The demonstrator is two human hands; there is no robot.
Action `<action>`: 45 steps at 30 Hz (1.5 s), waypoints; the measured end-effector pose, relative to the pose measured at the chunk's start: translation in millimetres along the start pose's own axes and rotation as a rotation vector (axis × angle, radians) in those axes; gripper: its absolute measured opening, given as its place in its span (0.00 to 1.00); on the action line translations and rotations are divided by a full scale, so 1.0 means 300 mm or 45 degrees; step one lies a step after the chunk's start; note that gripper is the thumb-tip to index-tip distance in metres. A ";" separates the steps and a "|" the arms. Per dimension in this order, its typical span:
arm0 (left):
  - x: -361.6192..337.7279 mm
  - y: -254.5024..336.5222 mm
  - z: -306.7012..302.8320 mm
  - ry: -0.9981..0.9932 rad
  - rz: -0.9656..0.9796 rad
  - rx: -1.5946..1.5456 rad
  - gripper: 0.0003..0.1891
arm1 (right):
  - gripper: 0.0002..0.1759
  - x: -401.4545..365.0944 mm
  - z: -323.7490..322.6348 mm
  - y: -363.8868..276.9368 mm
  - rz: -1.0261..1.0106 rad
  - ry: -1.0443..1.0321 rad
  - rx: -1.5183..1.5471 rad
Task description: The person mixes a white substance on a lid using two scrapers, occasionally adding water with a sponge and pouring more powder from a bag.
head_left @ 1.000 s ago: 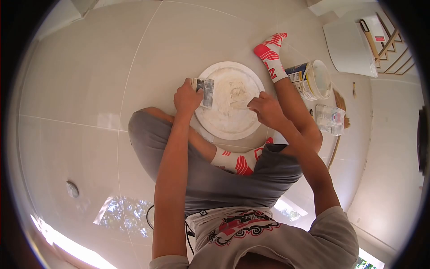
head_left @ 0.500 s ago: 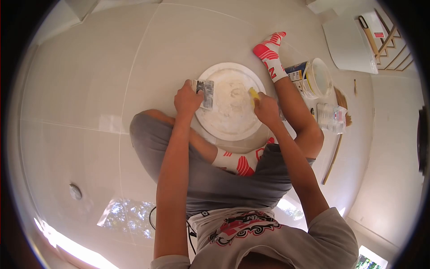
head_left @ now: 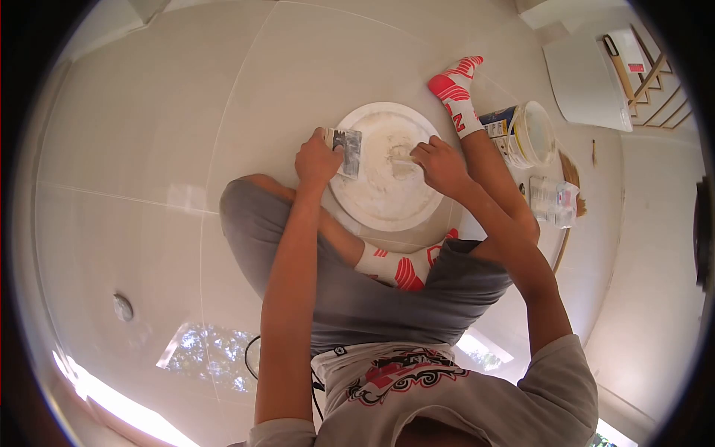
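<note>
White and smeared with pale paste, a round board point(head_left: 387, 214) lay on the floor point(head_left: 149, 141), between the person's 2 legs. The left leg was folded across its near side; the right leg point(head_left: 488, 167) ran along its right side, standing between the board and a bucket point(head_left: 535, 134). Near the bucket were a clear plastic package point(head_left: 553, 201) and the bristles of a broom point(head_left: 570, 171), partly hidden behind it.

The left hand point(head_left: 319, 160) was closed around a flat plate point(head_left: 350, 154) with dark smears, at the board's left rim. The right hand point(head_left: 445, 164) pinched a thin tool point(head_left: 402, 160), only a pale edge of which showed over the paste.

Compared with 0.5 s earlier, the right hand had moved from the right rim in over the board, and the tool's yellow face was no longer turned to view. The left hand and plate had stayed at the left rim.

Glossy, light tiles with thin joints made up the floor, which mirrored bright windows on the near side. A small round grey object point(head_left: 123, 307) sat at the left; a pale wall point(head_left: 633, 276) rose at the right, with a wooden rack point(head_left: 655, 88) at far right.
</note>
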State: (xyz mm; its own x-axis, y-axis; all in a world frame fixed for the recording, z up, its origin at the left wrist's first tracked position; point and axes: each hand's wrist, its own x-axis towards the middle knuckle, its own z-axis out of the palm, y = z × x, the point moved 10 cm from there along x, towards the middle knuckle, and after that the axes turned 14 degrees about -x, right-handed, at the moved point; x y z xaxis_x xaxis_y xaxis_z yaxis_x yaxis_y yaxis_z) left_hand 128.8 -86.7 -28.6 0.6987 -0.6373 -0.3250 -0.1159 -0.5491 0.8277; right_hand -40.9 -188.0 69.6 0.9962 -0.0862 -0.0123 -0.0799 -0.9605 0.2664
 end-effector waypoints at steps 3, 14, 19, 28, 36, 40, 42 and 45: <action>0.001 0.011 -0.005 0.004 0.050 0.013 0.25 | 0.11 0.021 0.043 0.005 0.148 -0.114 0.252; 0.004 0.007 -0.007 0.031 0.027 0.027 0.25 | 0.06 -0.071 0.009 0.099 0.696 0.009 0.454; 0.003 0.005 -0.005 0.020 0.032 0.041 0.26 | 0.08 -0.110 0.116 0.042 1.096 0.013 0.689; 0.009 -0.007 -0.005 0.040 0.029 0.011 0.25 | 0.09 -0.111 0.105 0.083 0.898 0.230 0.407; 0.000 0.002 -0.006 -0.004 -0.006 -0.012 0.24 | 0.08 -0.059 0.151 0.068 0.971 0.300 0.523; 0.001 0.001 -0.012 0.005 -0.015 -0.031 0.25 | 0.07 -0.081 0.127 0.136 0.972 0.236 0.500; 0.004 -0.008 -0.003 -0.002 -0.053 0.012 0.26 | 0.06 -0.054 0.085 0.157 0.906 0.301 0.445; 0.002 -0.004 -0.004 -0.008 -0.031 0.000 0.26 | 0.05 0.003 0.029 0.172 0.752 0.406 0.396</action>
State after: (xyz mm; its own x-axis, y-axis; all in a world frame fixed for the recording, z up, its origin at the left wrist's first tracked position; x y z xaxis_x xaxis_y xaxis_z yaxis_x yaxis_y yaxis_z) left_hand 130.3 -85.8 -29.1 0.6971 -0.6270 -0.3477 -0.0992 -0.5647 0.8193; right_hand -44.3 -240.1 75.0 0.7421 -0.5765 0.3419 -0.5649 -0.8125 -0.1439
